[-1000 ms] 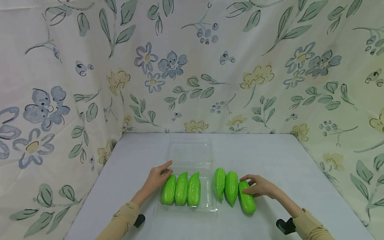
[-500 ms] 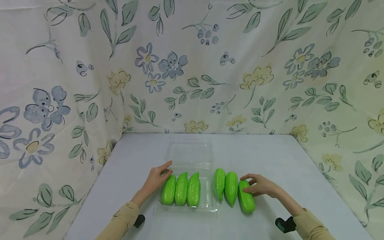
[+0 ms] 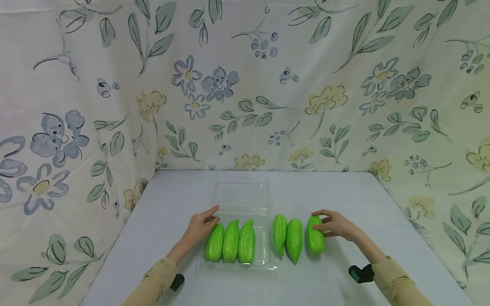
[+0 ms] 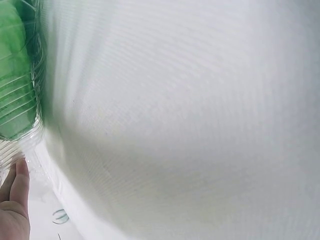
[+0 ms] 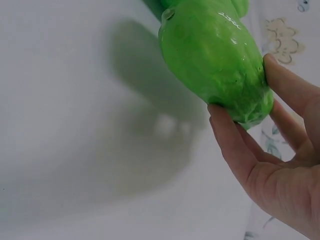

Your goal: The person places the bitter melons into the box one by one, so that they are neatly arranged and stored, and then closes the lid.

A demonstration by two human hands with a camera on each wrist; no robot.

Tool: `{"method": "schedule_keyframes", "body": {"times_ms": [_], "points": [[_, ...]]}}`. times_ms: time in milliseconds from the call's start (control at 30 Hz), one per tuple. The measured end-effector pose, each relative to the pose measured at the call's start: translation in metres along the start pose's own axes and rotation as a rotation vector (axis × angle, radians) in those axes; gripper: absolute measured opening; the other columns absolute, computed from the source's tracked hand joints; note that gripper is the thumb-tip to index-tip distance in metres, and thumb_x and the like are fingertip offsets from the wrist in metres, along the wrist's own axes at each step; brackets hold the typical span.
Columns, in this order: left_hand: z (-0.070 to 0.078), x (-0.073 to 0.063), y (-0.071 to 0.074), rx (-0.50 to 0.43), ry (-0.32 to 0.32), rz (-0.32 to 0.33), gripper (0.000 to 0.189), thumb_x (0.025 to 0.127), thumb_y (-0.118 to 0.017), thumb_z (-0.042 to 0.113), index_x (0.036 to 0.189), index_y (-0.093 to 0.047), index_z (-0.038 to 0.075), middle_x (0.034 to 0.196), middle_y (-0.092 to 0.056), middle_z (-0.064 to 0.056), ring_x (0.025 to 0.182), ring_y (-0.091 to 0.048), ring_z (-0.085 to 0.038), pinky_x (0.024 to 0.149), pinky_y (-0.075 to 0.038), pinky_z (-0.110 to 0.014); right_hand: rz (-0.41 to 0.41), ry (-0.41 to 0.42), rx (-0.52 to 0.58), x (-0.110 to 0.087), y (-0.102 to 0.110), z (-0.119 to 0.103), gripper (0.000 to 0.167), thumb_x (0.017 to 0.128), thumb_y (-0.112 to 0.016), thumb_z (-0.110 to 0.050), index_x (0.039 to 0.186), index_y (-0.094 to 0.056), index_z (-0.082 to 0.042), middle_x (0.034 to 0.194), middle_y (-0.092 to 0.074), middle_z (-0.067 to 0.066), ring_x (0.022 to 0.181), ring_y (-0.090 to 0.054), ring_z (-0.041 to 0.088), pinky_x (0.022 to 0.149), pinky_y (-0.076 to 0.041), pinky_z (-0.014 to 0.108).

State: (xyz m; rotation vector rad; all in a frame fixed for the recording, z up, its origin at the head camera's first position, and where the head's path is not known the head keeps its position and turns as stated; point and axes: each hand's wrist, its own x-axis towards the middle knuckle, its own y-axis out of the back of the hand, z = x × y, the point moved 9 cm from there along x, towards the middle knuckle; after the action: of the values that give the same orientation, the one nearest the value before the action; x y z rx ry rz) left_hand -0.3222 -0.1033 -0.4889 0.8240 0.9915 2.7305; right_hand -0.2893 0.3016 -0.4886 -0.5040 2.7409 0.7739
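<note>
My right hand [image 3: 334, 224] grips a glossy green gourd-like vegetable [image 3: 315, 242] by its far end, thumb on one side and fingers on the other. In the right wrist view this gourd [image 5: 215, 55] hangs above the table, its shadow apart from it. My left hand [image 3: 200, 227] rests at the left edge of a clear plastic clamshell box [image 3: 264, 248], index finger stretched out. In the left wrist view its fingertips [image 4: 21, 167] touch the ribbed clear wall. Three similar gourds [image 3: 231, 242] lie side by side inside the box, with room at its right end.
Two more green gourds [image 3: 294, 241] lie on the white table [image 3: 337, 191] between the box and my right hand. The clear lid [image 3: 242, 194] lies folded back behind the box. A floral cloth [image 3: 249, 106] hangs behind and at both sides.
The right hand has lifted the gourd and moved it away from me, and it now points straighter. The left hand and the box have stayed put.
</note>
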Motion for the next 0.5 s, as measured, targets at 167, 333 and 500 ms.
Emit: {"method": "schedule_keyframes", "body": {"times_ms": [167, 333, 500], "points": [[0.001, 0.000, 0.000, 0.001, -0.013, 0.001, 0.043, 0.086, -0.068, 0.006, 0.127, -0.059, -0.001, 0.103, -0.072, -0.017, 0.085, -0.071, -0.023, 0.075, -0.056, -0.041, 0.043, -0.019, 0.002, 0.003, 0.010, -0.001, 0.065, 0.088, -0.069, -0.023, 0.138, -0.041, 0.007, 0.130, -0.043, 0.038, 0.108, -0.059, 0.033, 0.082, -0.055, 0.043], [0.001, -0.001, 0.001, 0.013, -0.013, 0.007, 0.043, 0.086, -0.069, 0.007, 0.127, -0.059, 0.000, 0.101, -0.072, -0.017, 0.084, -0.071, -0.023, 0.073, -0.056, -0.040, 0.093, -0.046, 0.004, 0.006, 0.019, 0.002, 0.066, 0.089, -0.068, -0.026, 0.139, -0.039, 0.005, 0.132, -0.040, 0.039, 0.111, -0.057, 0.036, 0.084, -0.055, 0.043], [0.001, -0.001, 0.001, 0.015, -0.008, 0.010, 0.043, 0.086, -0.069, 0.007, 0.127, -0.059, 0.000, 0.102, -0.072, -0.017, 0.084, -0.071, -0.022, 0.073, -0.056, -0.039, 0.147, -0.067, 0.026, 0.010, 0.026, 0.006, 0.065, 0.090, -0.066, -0.025, 0.141, -0.038, 0.005, 0.133, -0.039, 0.039, 0.113, -0.056, 0.037, 0.085, -0.055, 0.041]]}}
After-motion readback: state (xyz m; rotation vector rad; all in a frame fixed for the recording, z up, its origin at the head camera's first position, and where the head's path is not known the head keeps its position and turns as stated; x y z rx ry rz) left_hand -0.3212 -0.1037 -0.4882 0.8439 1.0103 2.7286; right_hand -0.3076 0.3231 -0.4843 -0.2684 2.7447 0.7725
